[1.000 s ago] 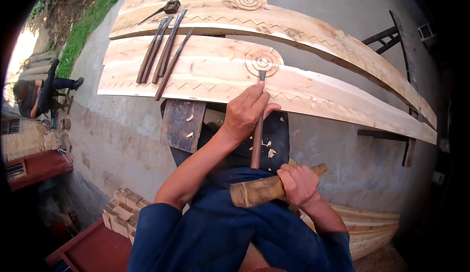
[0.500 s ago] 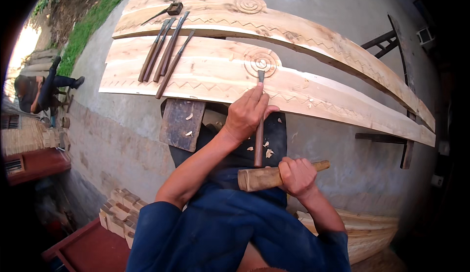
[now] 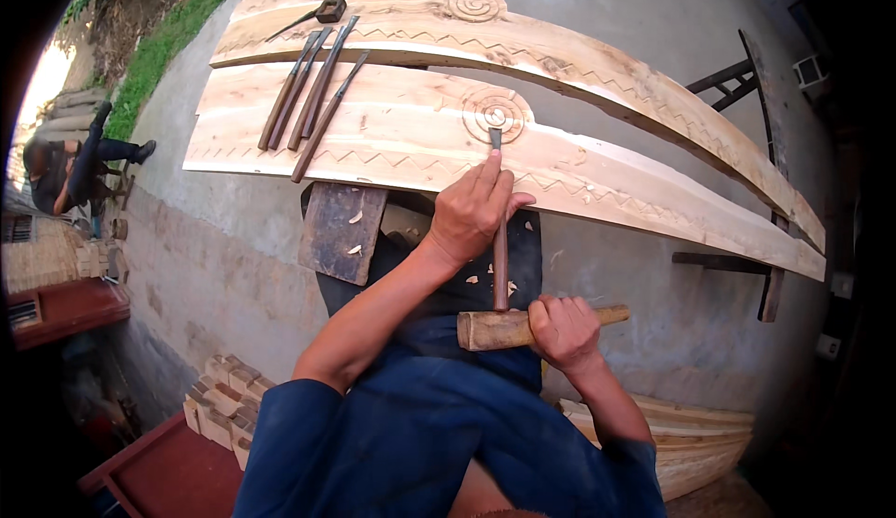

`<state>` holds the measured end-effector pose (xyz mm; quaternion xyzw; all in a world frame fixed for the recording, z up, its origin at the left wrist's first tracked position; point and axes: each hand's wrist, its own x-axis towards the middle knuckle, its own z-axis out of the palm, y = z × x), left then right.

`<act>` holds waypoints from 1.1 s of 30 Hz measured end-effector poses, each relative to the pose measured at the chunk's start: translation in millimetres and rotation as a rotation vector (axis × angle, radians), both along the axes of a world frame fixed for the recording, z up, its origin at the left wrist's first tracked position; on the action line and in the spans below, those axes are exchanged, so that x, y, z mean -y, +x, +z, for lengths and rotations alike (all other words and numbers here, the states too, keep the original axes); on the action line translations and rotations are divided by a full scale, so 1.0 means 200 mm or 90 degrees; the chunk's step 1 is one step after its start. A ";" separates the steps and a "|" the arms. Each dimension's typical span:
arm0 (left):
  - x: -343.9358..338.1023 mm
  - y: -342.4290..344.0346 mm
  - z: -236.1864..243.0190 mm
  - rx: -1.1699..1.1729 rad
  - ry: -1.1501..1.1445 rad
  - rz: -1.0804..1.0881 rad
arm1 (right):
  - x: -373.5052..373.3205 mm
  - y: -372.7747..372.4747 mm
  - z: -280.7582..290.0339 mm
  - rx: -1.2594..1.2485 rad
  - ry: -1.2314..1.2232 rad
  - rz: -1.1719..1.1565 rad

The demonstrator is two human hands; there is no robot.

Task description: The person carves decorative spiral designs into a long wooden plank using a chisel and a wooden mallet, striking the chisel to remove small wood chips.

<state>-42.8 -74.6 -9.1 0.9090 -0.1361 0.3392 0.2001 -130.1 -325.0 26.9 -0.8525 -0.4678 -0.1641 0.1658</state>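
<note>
Curling its fingers around 1 chisel (image 3: pixel 501 271), our left hand (image 3: pixel 469 212) presumably steadies the tip against the spiral (image 3: pixel 495 107); below the spiral, our right hand (image 3: pixel 567 333) wraps its fingers snugly round the mallet (image 3: pixel 495 330).

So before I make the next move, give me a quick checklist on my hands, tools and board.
1. Left hand gripping the chisel: ok, it is held toward the blade end.
2. Chisel tip placed on the carving: ok, it is at the lower part of the spiral on the near board.
3. Right hand around the mallet: ok, closed on its handle.
4. Mallet touching the chisel's butt: cannot tell, they meet in the picture but depth is unclear.
5. Spare chisels clear of the spiral: ok, they lie to its left.
6. Dark plank free of wood chips: not ok, pale ones lie on it.
</note>
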 end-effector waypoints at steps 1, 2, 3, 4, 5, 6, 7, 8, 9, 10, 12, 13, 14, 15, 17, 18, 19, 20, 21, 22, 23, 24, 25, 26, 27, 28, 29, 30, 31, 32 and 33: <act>-0.01 0.00 0.00 -0.002 -0.003 -0.004 | -0.01 -0.01 0.01 0.001 -0.002 0.003; -0.01 0.00 0.01 -0.006 -0.006 -0.007 | -0.02 -0.03 0.02 0.006 0.092 0.001; -0.01 0.00 -0.01 -0.008 -0.007 -0.004 | -0.03 -0.04 0.02 0.011 0.185 -0.002; -0.01 0.01 -0.02 0.010 -0.007 -0.009 | -0.03 -0.05 0.01 0.027 0.213 0.010; -0.01 0.01 -0.02 0.029 -0.007 -0.015 | -0.02 -0.04 0.00 0.027 0.212 0.012; -0.01 0.01 -0.02 0.029 -0.009 -0.014 | 0.00 -0.02 -0.01 -0.026 0.128 -0.007; -0.01 0.00 -0.02 0.015 0.003 -0.007 | 0.01 -0.01 -0.01 -0.078 0.045 -0.026; -0.01 0.00 -0.02 0.000 0.014 0.002 | 0.01 -0.04 0.01 -0.094 0.063 -0.017; -0.01 -0.01 -0.01 -0.001 0.013 0.004 | 0.00 -0.05 0.01 -0.095 0.063 -0.015; 0.00 -0.01 -0.01 -0.035 0.004 0.010 | -0.01 -0.05 0.01 -0.062 0.139 -0.004; -0.01 0.02 0.04 -0.065 -0.004 0.016 | -0.02 -0.04 0.04 -0.022 0.202 0.014; -0.02 0.03 0.06 -0.032 0.019 0.010 | -0.01 -0.02 0.04 -0.020 0.202 0.014; -0.02 0.05 0.08 0.001 0.038 0.006 | 0.01 0.00 0.04 -0.052 0.168 0.007; -0.02 0.08 0.09 0.003 0.035 0.008 | 0.03 0.02 0.04 -0.084 0.135 0.000; -0.03 0.17 0.13 0.102 -0.060 -0.061 | 0.05 0.03 0.04 -0.078 0.175 -0.036; -0.02 0.19 0.16 0.101 -0.061 -0.057 | 0.06 0.03 0.04 -0.073 0.218 -0.074; -0.01 0.20 0.19 0.118 -0.081 -0.114 | 0.07 0.01 0.02 -0.074 0.218 -0.071; 0.01 0.22 0.21 0.137 -0.107 -0.173 | 0.09 -0.02 0.01 -0.109 0.272 -0.133; 0.03 0.22 0.19 0.138 -0.110 -0.170 | 0.11 -0.05 0.00 -0.145 0.331 -0.193; 0.06 0.21 0.15 0.102 -0.101 -0.214 | 0.16 -0.11 -0.01 -0.233 0.323 -0.236; 0.08 0.21 0.13 0.061 -0.091 -0.260 | 0.17 -0.14 -0.01 -0.237 0.321 -0.236; 0.10 0.22 0.11 0.073 -0.098 -0.267 | 0.17 -0.16 -0.02 -0.305 0.391 -0.277; 0.11 0.24 0.09 0.070 -0.099 -0.267 | 0.18 -0.16 -0.02 -0.342 0.424 -0.299; 0.12 0.25 0.07 0.048 -0.097 -0.302 | 0.18 -0.15 -0.02 -0.377 0.460 -0.321; 0.13 0.25 0.06 0.022 -0.097 -0.336 | 0.17 -0.13 0.02 -0.453 0.610 -0.365; 0.15 0.26 0.04 0.011 -0.073 -0.332 | 0.17 -0.11 0.07 -0.526 0.762 -0.410; 0.18 0.26 0.03 0.006 -0.077 -0.336 | 0.17 -0.10 0.10 -0.591 0.917 -0.453; 0.19 0.27 0.01 -0.002 -0.073 -0.361 | 0.23 -0.08 0.08 -0.663 1.025 -0.412; 0.21 0.27 -0.01 -0.011 -0.070 -0.385 | 0.27 -0.08 0.06 -0.662 1.025 -0.417; 0.22 0.28 -0.01 -0.013 -0.072 -0.390 | 0.28 -0.05 0.09 -0.713 1.140 -0.403; 0.23 0.29 0.00 -0.015 -0.078 -0.393 | 0.28 -0.03 0.10 -0.761 1.257 -0.385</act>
